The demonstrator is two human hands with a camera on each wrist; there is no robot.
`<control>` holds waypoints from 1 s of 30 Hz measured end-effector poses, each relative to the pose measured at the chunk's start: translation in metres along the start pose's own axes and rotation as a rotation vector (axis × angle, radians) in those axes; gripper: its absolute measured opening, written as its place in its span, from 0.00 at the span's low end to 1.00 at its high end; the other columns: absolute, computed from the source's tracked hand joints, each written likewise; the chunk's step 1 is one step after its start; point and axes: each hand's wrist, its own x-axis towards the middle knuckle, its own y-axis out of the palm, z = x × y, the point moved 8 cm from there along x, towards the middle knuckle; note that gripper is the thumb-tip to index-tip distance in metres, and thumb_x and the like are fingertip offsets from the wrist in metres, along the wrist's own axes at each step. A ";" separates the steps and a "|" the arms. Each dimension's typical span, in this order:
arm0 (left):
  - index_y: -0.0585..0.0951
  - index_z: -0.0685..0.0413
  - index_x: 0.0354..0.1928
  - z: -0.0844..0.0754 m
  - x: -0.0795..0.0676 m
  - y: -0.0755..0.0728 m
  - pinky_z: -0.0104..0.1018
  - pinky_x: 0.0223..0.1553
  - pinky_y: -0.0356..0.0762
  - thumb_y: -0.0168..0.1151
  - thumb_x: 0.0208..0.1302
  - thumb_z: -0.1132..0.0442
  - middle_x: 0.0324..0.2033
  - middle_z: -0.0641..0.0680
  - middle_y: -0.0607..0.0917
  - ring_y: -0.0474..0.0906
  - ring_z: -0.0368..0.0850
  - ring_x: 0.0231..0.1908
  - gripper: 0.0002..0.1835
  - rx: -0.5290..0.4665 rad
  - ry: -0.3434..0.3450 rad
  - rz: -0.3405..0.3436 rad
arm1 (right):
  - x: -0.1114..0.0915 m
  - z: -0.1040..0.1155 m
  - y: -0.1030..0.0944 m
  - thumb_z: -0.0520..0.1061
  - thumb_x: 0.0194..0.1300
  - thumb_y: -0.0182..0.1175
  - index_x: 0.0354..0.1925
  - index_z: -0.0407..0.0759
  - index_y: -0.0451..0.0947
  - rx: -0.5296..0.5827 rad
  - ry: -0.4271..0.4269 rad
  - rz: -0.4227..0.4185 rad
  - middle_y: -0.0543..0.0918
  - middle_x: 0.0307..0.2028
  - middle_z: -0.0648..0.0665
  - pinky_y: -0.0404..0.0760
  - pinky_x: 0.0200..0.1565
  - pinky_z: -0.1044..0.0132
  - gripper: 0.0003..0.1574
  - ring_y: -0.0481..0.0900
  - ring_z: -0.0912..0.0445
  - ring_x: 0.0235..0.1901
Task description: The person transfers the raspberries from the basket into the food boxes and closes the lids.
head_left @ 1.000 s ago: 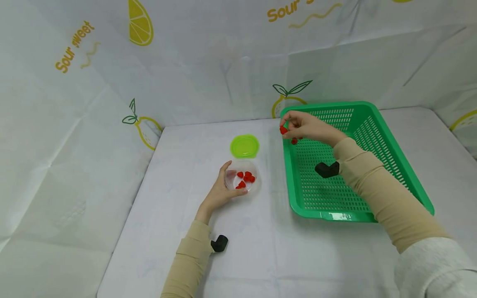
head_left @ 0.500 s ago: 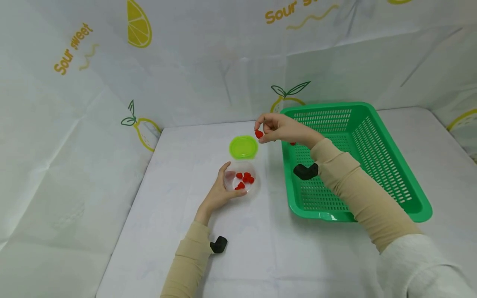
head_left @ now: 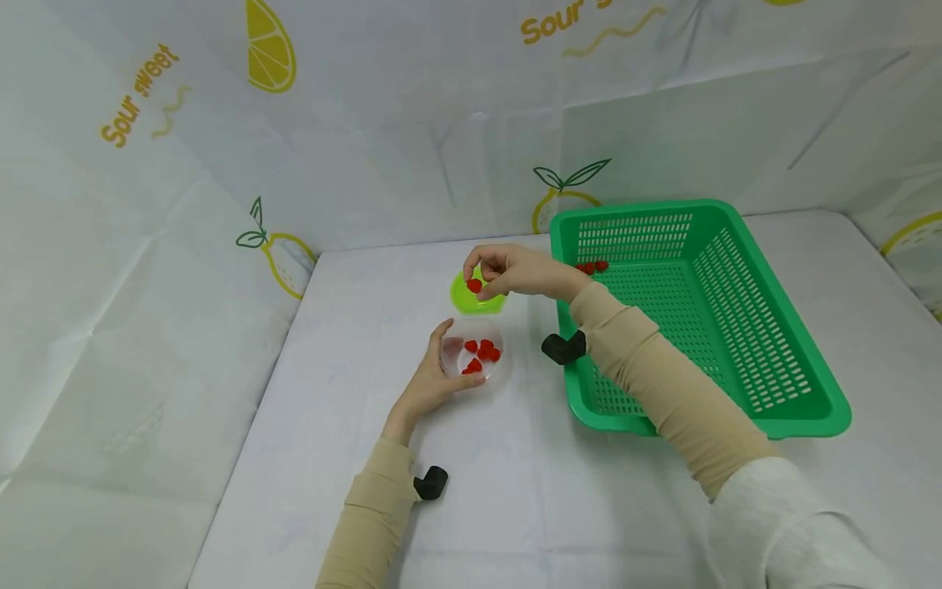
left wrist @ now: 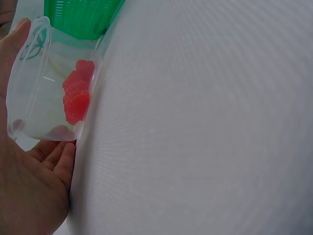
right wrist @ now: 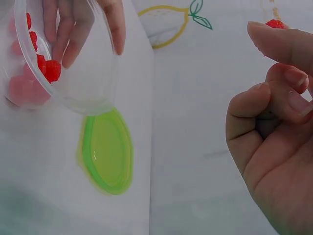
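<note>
My left hand (head_left: 432, 380) grips the side of a clear plastic tub (left wrist: 36, 93), thumb and fingers curved round its wall. Several raspberries (left wrist: 77, 93) lie at the bottom of the tub, which stands on the white-covered table. Between thumb and forefinger, my right hand (head_left: 518, 272) pinches one raspberry (head_left: 474, 285). In the right wrist view most of this raspberry (right wrist: 275, 23) is hidden behind the thumb. That hand is over a bright green lid (head_left: 478, 307), which lies just behind the tub.
A large green plastic basket (head_left: 809, 360) stands to the right, with several raspberries (head_left: 591, 267) in its back left corner. Behind the table hangs a white cloth (head_left: 397, 147) printed with lemons. A black wrist mount (head_left: 430, 483) juts from the left sleeve, another from the right.
My right hand has moved left from over the basket's edge to over the lid, carrying the raspberry. My left hand and the tub have stayed in place.
</note>
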 end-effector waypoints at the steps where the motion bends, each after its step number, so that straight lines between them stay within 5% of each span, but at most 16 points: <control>1: 0.46 0.23 0.68 0.000 0.000 0.000 0.59 0.67 0.55 0.73 0.43 0.43 0.63 0.45 0.66 0.56 0.46 0.67 0.55 -0.005 0.002 0.001 | 0.002 -0.003 0.003 0.37 0.60 0.60 0.44 0.43 0.72 -0.012 0.012 0.011 0.62 0.21 0.49 0.65 0.27 0.68 0.13 0.61 0.55 0.23; 13: 0.47 0.23 0.68 0.000 0.000 -0.002 0.59 0.67 0.54 0.73 0.42 0.41 0.62 0.45 0.67 0.57 0.46 0.67 0.55 -0.027 0.017 0.002 | 0.019 -0.028 0.034 0.36 0.58 0.58 0.43 0.43 0.72 -0.114 0.131 0.151 0.62 0.19 0.49 0.64 0.25 0.70 0.13 0.61 0.57 0.20; 30: 0.45 0.27 0.69 -0.001 0.001 0.000 0.58 0.68 0.53 0.73 0.46 0.47 0.64 0.47 0.65 0.56 0.45 0.68 0.55 -0.029 0.006 0.028 | 0.020 -0.062 0.048 0.36 0.58 0.57 0.46 0.45 0.73 -0.292 0.315 0.286 0.71 0.25 0.48 0.63 0.25 0.69 0.16 0.65 0.54 0.24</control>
